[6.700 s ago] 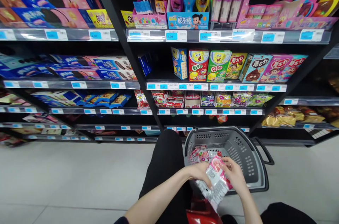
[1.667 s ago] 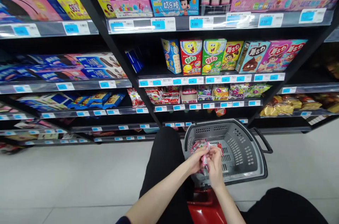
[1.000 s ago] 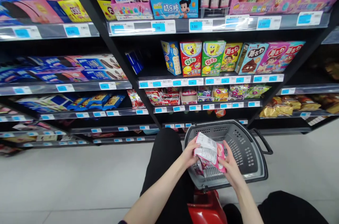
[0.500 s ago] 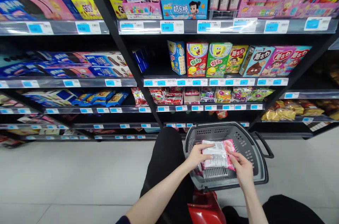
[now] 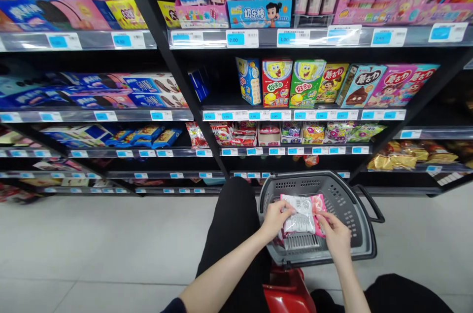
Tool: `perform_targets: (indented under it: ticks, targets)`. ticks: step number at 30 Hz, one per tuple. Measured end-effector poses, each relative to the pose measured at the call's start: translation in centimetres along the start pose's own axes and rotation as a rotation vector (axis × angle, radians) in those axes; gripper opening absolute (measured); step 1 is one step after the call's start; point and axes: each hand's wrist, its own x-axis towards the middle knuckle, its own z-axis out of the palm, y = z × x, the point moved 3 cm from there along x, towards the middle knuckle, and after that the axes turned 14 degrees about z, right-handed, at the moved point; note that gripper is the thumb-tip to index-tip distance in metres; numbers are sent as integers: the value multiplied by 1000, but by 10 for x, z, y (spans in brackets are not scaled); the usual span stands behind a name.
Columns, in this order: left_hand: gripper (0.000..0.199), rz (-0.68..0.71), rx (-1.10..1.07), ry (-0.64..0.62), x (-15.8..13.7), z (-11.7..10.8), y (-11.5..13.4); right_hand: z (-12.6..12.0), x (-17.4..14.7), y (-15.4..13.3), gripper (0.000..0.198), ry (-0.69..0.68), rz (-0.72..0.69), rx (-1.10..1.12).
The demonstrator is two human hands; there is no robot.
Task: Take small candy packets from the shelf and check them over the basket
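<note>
A pink and white snack bag point(image 5: 302, 220) lies flat in the grey shopping basket point(image 5: 364, 234), printed back facing up. At the bag's left part, my left hand point(image 5: 275, 218) is closed, thumb and forefinger pinching the wrapper. My right hand point(image 5: 337, 236) grips the bag's right edge between thumb and fingers. Under the bag's lower left side shows a strip of another pink packet, mostly hidden.
The basket's black handle point(image 5: 371, 204) sticks out to the right. Ahead stand shelves with a SpongeBob box point(image 5: 277, 84), blue cookie boxes point(image 5: 77, 12) and small candy bags point(image 5: 269, 133). My black-clad knee point(image 5: 232, 224) and something red point(image 5: 290, 293) are close to the basket.
My left fingers, earlier stretched across the bag, have curled into a pinch. The bag has shifted slightly left, and the view has moved a little.
</note>
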Motion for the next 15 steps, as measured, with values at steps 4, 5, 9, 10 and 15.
perform_targets:
  ticks: [4,5,9,10,15]
  targets:
    - [13,29,76,-29,0,1,5,1,2,-8,26,-23,-174,-118]
    - [14,31,97,-33,0,1,6,1,3,-9,25,-46,-194,-143]
    - [15,-4,90,-27,2,1,3,-1,5,-8,25,-110,-130,-173]
    - [14,-22,51,-20,2,1,1,-1,5,-7,26,-118,-111,-159]
    - [19,-174,-377,-2,2,4,-13,0,0,-10,23,-228,16,142]
